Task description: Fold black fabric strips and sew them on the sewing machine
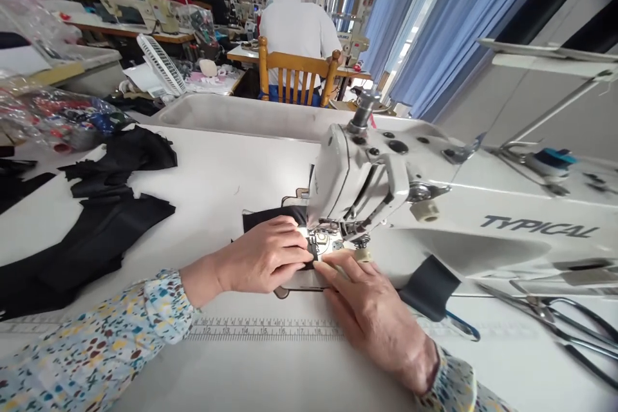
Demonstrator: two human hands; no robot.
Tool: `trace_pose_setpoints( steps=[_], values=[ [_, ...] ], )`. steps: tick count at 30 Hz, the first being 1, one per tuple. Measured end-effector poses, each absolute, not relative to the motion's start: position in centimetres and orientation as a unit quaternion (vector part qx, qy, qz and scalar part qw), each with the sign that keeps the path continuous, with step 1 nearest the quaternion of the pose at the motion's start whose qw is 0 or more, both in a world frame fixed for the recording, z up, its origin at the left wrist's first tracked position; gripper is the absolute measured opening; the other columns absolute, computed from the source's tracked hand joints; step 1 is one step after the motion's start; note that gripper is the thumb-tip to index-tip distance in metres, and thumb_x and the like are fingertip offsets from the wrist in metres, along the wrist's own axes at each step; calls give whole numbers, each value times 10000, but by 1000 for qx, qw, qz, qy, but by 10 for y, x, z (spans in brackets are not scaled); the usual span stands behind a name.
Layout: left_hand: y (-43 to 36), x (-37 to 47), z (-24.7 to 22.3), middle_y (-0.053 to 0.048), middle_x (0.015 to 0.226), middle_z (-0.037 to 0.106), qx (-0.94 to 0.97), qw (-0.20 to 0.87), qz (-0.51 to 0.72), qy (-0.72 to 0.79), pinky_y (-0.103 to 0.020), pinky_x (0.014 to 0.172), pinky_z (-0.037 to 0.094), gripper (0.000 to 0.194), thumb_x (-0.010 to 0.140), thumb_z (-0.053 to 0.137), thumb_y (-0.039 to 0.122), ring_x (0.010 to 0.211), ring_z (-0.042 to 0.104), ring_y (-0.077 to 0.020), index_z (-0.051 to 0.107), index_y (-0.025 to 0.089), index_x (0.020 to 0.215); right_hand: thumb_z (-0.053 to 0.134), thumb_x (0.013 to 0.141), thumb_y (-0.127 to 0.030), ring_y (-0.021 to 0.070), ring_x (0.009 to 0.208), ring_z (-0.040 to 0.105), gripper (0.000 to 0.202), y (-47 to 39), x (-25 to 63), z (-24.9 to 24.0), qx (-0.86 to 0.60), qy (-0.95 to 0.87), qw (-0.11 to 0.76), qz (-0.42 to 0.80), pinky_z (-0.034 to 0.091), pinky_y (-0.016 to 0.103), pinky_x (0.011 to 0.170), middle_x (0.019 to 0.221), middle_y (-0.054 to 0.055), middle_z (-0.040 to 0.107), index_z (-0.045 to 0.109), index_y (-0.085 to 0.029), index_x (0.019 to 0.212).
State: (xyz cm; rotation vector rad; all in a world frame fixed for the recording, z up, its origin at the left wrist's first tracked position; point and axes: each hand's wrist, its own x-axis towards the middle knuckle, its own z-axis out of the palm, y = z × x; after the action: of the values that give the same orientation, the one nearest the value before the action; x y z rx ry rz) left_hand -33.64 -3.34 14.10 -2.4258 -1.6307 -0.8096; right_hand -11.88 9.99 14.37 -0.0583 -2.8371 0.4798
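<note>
One word, "TYPICAL", reads on the sewing machine (454, 206) right of your fingertips. Beneath your left hand (268, 254), fingers close together, lies the black fabric piece (261, 217), its long axis roughly crosswise, a corner pointing left. Your right hand (374, 309) reaches its right end (whether either hand pinches, I can't tell). Your left fingers hide its middle.

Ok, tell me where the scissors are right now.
In the head view, the scissors lie on the tabletop at the right edge, below the TYPICAL lettering on the sewing machine, to the right of the dark fabric piece.
</note>
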Motion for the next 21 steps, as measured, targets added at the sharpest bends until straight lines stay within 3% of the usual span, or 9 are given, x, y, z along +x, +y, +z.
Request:
trace_pose_setpoints(
  steps=[4, 21],
  values=[
    [-29, -337, 142, -42, 853, 673, -793, 50, -266, -545, -365, 814, 484, 236, 978, 486, 64, 789, 582, -178, 696, 169, 956, 495, 978, -153, 299, 1175, 587, 383, 98, -116, 143, -22, -981, 137, 135, 512, 484, 969, 1340, 115, 635, 613, -198, 1339],
    [-24, -339, 143, -28, 774, 604, -793, 111, -188, -569, -332, 753, 490, 269, 996, 466, 84, 726, 544, -175, 707, 168, 910, 474, 991, -156, 300, 1149, 593, 367, 96, -118, 144, -22, -983, 133, 128, 524, 501, 947, 1302, 137, 643, 611, -181, 1331]
  ],
)
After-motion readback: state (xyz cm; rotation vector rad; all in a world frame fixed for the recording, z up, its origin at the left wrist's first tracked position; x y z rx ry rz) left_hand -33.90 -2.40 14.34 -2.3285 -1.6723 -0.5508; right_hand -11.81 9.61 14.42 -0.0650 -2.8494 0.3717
